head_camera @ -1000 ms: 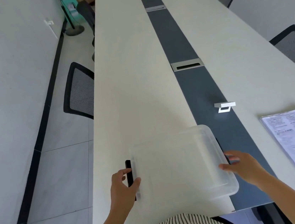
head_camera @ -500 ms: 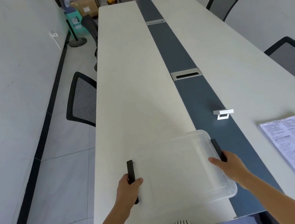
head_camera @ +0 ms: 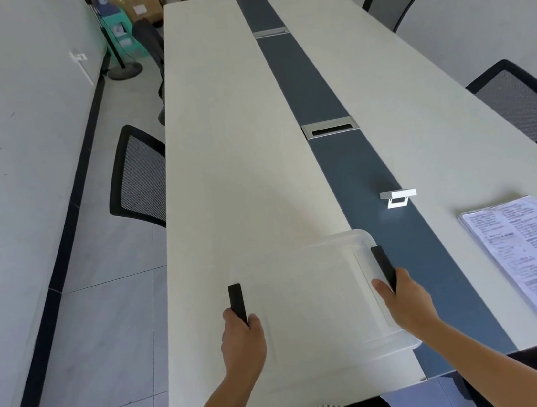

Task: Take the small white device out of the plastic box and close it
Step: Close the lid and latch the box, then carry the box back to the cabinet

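A clear plastic box (head_camera: 313, 302) with its lid on lies on the near end of the long table (head_camera: 238, 159). It has a black latch (head_camera: 237, 302) on its left side and another black latch (head_camera: 384, 265) on its right. My left hand (head_camera: 242, 343) grips the left latch. My right hand (head_camera: 404, 301) presses on the right latch. The small white device (head_camera: 397, 197) stands outside the box on the dark centre strip, farther away and to the right.
A sheet of printed paper in a sleeve (head_camera: 534, 258) lies at the right. A metal cable port (head_camera: 330, 127) sits in the dark strip (head_camera: 298, 74). Black mesh chairs (head_camera: 139, 178) stand along both sides of the table.
Both hands slid from the lid's edges onto the black side latches and closed on them. The view tilted up slightly.
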Motion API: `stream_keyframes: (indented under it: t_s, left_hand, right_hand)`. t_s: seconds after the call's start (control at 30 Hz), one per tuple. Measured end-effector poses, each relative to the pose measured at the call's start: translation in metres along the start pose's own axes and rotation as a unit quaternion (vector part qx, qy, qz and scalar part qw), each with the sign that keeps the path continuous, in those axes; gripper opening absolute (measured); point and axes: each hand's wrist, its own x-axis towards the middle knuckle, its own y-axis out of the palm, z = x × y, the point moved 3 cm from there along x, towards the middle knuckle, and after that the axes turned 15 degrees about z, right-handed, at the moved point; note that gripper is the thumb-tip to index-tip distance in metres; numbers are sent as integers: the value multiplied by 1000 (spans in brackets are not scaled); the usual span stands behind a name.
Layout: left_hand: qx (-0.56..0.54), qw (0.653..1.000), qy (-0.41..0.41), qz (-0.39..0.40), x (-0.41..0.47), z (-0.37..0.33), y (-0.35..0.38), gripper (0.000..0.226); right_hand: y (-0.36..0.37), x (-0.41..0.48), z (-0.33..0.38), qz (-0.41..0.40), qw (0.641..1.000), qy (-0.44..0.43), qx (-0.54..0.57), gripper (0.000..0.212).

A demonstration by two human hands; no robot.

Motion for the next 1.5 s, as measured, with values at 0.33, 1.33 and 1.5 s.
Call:
stream_keyframes:
  t_s: [0.33,1.33,1.5]
  left_hand:
    - [21,996,85,0,-22,5,-31,50]
    - [-225,903,-64,-360,-342,304,-170,43]
    - [-189,907,-81,-368,-356,355,-266,44]
  right_hand:
    - [-18,-25,12,13,999,-51,-5,41]
    - [221,-255,154,301,886,-348,-55,56]
    - [304,-306,204,298,884,-357,-37,57]
